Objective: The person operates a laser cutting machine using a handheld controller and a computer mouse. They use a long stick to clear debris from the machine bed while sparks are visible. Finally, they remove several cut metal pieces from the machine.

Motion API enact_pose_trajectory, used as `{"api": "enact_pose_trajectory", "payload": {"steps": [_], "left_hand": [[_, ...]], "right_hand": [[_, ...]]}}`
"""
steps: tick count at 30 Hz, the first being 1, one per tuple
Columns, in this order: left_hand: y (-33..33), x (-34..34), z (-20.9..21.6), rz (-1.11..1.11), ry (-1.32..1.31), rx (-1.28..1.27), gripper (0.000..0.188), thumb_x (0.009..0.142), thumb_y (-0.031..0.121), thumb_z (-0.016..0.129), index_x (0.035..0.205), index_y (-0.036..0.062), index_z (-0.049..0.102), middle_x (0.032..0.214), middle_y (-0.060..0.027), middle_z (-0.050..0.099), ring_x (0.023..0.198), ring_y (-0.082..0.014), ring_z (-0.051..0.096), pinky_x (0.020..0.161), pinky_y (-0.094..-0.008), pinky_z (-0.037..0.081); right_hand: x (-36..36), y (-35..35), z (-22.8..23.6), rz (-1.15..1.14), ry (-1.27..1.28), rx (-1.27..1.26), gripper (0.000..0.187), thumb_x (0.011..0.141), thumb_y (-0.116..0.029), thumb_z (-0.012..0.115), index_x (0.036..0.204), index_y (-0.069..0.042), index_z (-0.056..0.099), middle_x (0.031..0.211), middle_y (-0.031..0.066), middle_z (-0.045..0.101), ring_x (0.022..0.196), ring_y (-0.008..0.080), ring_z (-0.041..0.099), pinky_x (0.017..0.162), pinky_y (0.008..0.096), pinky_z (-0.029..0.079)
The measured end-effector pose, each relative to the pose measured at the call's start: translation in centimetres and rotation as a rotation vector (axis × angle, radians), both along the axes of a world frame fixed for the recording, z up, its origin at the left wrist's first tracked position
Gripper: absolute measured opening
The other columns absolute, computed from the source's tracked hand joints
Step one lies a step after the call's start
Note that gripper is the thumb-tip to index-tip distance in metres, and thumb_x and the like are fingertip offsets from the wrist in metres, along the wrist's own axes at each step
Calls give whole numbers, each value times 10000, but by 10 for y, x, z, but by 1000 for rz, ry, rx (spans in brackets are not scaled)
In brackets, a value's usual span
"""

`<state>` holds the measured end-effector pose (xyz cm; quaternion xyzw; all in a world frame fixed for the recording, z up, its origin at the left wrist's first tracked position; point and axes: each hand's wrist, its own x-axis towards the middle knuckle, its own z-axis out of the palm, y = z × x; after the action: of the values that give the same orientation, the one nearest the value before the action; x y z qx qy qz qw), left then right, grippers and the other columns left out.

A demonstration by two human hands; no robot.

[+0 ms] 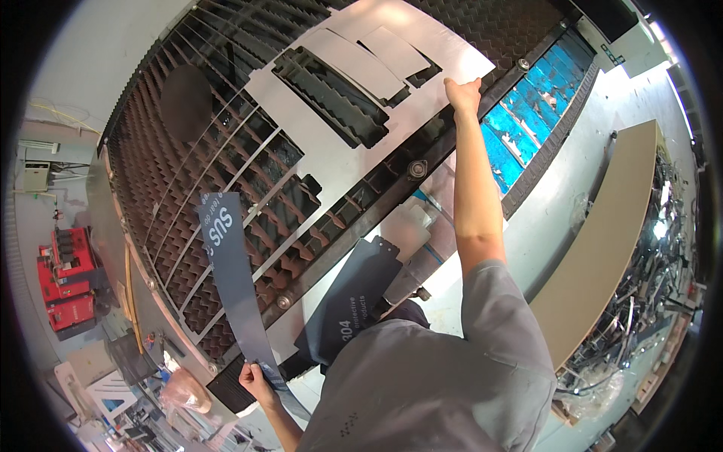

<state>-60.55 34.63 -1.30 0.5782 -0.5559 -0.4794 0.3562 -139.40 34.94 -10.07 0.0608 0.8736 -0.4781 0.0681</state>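
A long, narrow sheet-metal strip [239, 290] with dark blue-grey film and pale lettering rises from my left hand [258, 383], which is closed on its lower edge. The strip's far end lies over the slats of a dark cutting bed [135, 173]. On the bed's far right part rests a large pale metal sheet [263, 89] with long cut-outs, some loose cut pieces [392, 53] still lying within it. Outstretched, my right hand [463, 94] grips this sheet's right corner edge. Another dark film-covered piece [354, 294] lies close before my body.
Blue-lined trays [520, 120] with scraps run along the bed's right side. A tan-walled bin [602, 264] full of metal offcuts stands to the right. Red equipment [69, 279] is at the far left, and cluttered items, including a plastic-wrapped bundle [187, 390], sit at the lower left.
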Motion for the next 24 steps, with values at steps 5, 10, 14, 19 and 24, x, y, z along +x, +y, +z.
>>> {"api": "enact_pose_trajectory", "payload": {"steps": [5,10,14,19,24], "left_hand": [[0,4,-2,-47,-9,-23,341,972,180,705,715,74,507,724,90,466,690,-45,370,628,-258,295],[5,3,-1,-47,17,-28,326,968,174,709,719,76,522,721,89,473,686,-42,376,624,-259,299],[0,-1,2,-38,17,-21,311,978,141,687,722,70,525,725,86,495,684,-41,386,629,-254,312],[-1,-6,0,10,60,-8,277,992,126,668,747,50,564,742,76,540,679,-38,418,642,-236,344],[0,0,-3,29,51,-10,272,996,119,659,749,49,568,740,71,543,676,-31,420,630,-233,342]], "right_hand": [[-7,17,30,-18,-251,-945,767,959,-225,623,1561,66,248,1461,284,527,1323,441,559,1084,495,496],[34,14,51,248,-392,-1402,773,1087,-543,343,1617,6,221,1648,270,282,1444,462,410,1112,663,397],[45,-9,55,64,-347,-1129,354,1037,-251,599,1313,-31,565,1259,102,629,1163,305,651,1002,570,496],[47,-19,35,64,-363,-1364,198,1011,6,544,1191,-50,604,1084,60,669,865,173,673,933,506,584],[46,-19,18,69,-354,-1268,281,1011,25,515,1276,-40,580,1167,98,671,1029,266,707,911,536,599]]}}
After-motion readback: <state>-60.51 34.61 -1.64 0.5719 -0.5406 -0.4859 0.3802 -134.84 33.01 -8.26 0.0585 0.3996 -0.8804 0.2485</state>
